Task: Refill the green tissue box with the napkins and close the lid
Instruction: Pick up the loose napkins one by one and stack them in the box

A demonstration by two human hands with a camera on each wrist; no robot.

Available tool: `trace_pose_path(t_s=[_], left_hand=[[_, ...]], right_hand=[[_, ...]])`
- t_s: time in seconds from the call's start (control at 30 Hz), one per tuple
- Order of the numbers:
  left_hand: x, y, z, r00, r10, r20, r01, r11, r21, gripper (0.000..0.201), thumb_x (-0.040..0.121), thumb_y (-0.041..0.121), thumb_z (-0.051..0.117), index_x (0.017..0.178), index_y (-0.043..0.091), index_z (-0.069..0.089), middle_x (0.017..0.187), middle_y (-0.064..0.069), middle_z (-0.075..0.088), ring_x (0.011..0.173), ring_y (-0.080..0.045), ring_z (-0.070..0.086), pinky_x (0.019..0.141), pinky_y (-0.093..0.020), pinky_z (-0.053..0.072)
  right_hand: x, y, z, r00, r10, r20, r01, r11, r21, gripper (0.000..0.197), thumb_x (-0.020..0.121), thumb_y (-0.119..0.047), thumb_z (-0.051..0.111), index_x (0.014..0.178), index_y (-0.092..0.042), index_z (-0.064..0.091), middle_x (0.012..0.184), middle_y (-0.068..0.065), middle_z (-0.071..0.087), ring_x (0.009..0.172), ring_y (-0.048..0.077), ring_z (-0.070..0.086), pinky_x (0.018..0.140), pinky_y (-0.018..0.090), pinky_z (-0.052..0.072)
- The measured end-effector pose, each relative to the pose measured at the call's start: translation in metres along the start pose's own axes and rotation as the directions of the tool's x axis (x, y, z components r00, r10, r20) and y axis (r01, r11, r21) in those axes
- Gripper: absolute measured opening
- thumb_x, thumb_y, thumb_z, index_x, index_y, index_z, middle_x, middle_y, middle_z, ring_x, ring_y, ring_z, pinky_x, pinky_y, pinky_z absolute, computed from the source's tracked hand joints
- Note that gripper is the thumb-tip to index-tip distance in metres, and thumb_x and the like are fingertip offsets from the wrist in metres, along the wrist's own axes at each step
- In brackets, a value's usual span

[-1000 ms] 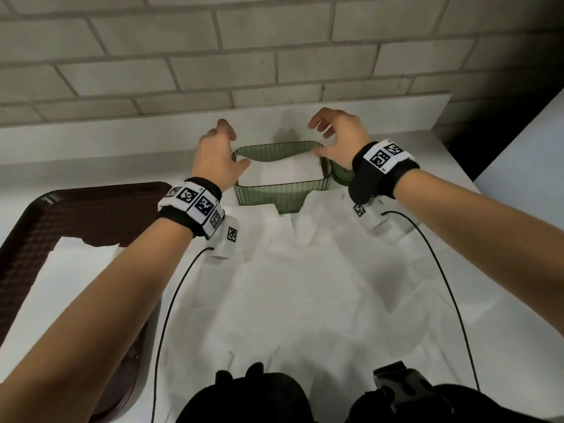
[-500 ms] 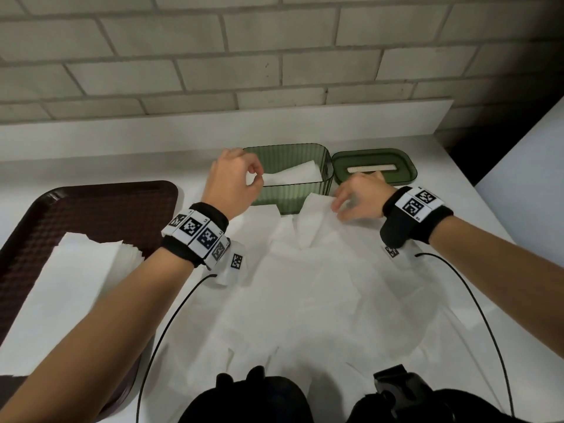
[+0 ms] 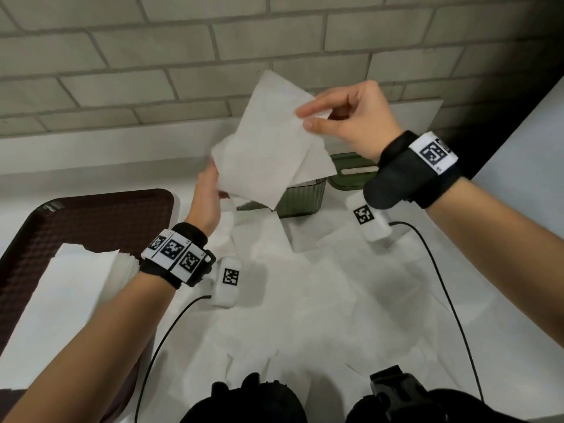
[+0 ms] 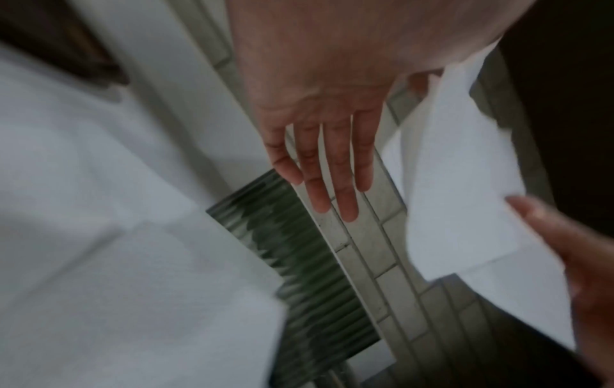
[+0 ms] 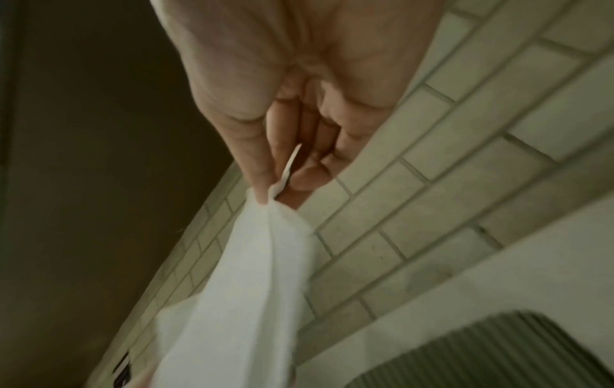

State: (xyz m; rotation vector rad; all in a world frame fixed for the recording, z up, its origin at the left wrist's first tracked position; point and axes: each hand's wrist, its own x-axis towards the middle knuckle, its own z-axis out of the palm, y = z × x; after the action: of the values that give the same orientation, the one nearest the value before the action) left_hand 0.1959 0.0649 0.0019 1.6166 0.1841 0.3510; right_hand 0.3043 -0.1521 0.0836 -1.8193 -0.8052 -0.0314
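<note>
Head view: our right hand (image 3: 351,117) pinches napkin (image 3: 268,141) corner, raised above green tissue box (image 3: 302,199); our left hand (image 3: 207,199), fingers (image 4: 332,168) straight, touches napkin's lower edge; lid (image 3: 351,172) lies on desk (image 3: 503,315) beside box.

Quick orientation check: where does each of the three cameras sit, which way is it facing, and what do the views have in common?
Head: worn on the head, looking forward and down at the white counter, both forearms, the left hand and right hand.
Left wrist: along the left hand's straight fingers toward the ribbed green tissue box and brick wall.
Right wrist: along the right hand's pinching fingers toward the brick wall.
Shared: all three show the lifted white paper napkin and the box.
</note>
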Motion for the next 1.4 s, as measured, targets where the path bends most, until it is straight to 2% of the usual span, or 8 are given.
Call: trace_pose_path(t_s=[0.13,0.33,0.47,0.93,1.1,1.17,1.3,1.4], left_hand=[[0.013,0.006,-0.011,0.989,-0.149,-0.003,0.147,0.977,-0.157,0.072,0.081,0.070,0.051,0.131,0.018,0.056,0.134,-0.002,0.060,0.118,-0.019,0.061,0.092,-0.044,0.050],[0.011,0.005,-0.004,0.997,-0.059,-0.042,0.053,0.990,-0.128,0.018,0.087,0.008,0.069,0.105,0.010,0.068,0.105,-0.005,0.073,0.099,-0.023,0.070,0.087,-0.046,0.056],[0.006,0.003,-0.003,1.000,0.018,0.019,-0.017,0.998,-0.068,0.020,0.085,0.004,0.069,0.103,0.013,0.069,0.103,0.001,0.075,0.099,-0.019,0.071,0.082,-0.036,0.057],[-0.014,-0.003,-0.031,0.991,-0.076,0.111,0.091,0.986,-0.142,0.028,0.096,-0.006,0.045,0.118,0.003,0.059,0.093,0.003,0.076,0.089,-0.013,0.072,0.078,-0.029,0.059],[-0.012,0.020,-0.041,0.976,0.077,-0.203,-0.079,0.997,-0.001,0.035,0.095,-0.006,0.046,0.125,0.010,0.056,0.091,0.002,0.075,0.086,-0.015,0.071,0.073,-0.032,0.058],[-0.020,0.042,-0.031,0.962,0.230,-0.148,-0.225,0.973,0.049,0.051,0.092,-0.010,0.043,0.135,0.017,0.045,0.109,-0.016,0.069,0.075,-0.026,0.065,0.067,-0.036,0.058],[-0.039,0.074,0.005,0.915,0.399,0.051,-0.401,0.891,0.211,0.058,0.089,-0.015,0.039,0.136,0.018,0.044,0.127,0.023,0.057,0.077,-0.038,0.064,0.068,-0.050,0.058],[-0.049,0.075,0.022,0.932,0.351,0.094,-0.363,0.889,0.279,0.049,0.092,-0.007,0.043,0.132,0.018,0.057,0.127,0.016,0.062,0.103,-0.029,0.065,0.084,-0.055,0.055]], right_hand=[[-0.001,0.018,0.014,0.984,0.129,-0.123,-0.113,0.986,0.127,0.019,0.078,-0.012,0.079,0.096,-0.014,0.076,0.083,-0.013,0.075,0.052,0.013,0.047,0.075,0.027,0.051],[-0.013,0.034,0.026,0.964,0.217,-0.152,-0.190,0.966,0.178,0.016,0.079,-0.010,0.078,0.094,-0.012,0.075,0.095,-0.002,0.073,0.087,0.016,0.066,0.086,0.027,0.055],[-0.018,0.037,0.022,0.938,0.286,-0.197,-0.219,0.928,0.301,0.026,0.080,-0.006,0.076,0.102,-0.008,0.062,0.063,-0.006,0.067,0.055,0.005,0.060,0.053,0.019,0.049],[-0.028,0.043,-0.002,0.908,0.356,-0.220,-0.306,0.924,0.229,0.010,0.078,-0.010,0.079,0.076,-0.013,0.069,0.065,-0.001,0.070,0.061,0.016,0.061,0.058,0.024,0.053],[-0.034,0.003,-0.025,0.916,0.163,-0.365,-0.106,0.979,0.172,0.021,0.077,0.002,0.072,0.070,-0.015,0.062,0.052,-0.012,0.062,0.045,0.002,0.050,0.047,0.017,0.042],[-0.037,-0.021,-0.018,0.927,0.048,-0.371,0.009,0.989,0.150,0.021,0.075,0.004,0.070,0.070,-0.014,0.061,0.060,-0.005,0.064,0.048,0.003,0.053,0.048,0.018,0.046],[-0.036,-0.049,0.017,0.941,-0.032,-0.338,0.069,0.993,0.100,0.025,0.073,0.004,0.067,0.073,-0.019,0.056,0.066,0.020,0.062,0.047,0.008,0.050,0.045,0.015,0.041],[-0.039,-0.051,0.048,0.960,-0.045,-0.276,0.058,0.998,0.039,0.025,0.071,0.000,0.065,0.085,-0.017,0.054,0.057,0.015,0.059,0.044,0.009,0.045,0.047,0.018,0.041]])
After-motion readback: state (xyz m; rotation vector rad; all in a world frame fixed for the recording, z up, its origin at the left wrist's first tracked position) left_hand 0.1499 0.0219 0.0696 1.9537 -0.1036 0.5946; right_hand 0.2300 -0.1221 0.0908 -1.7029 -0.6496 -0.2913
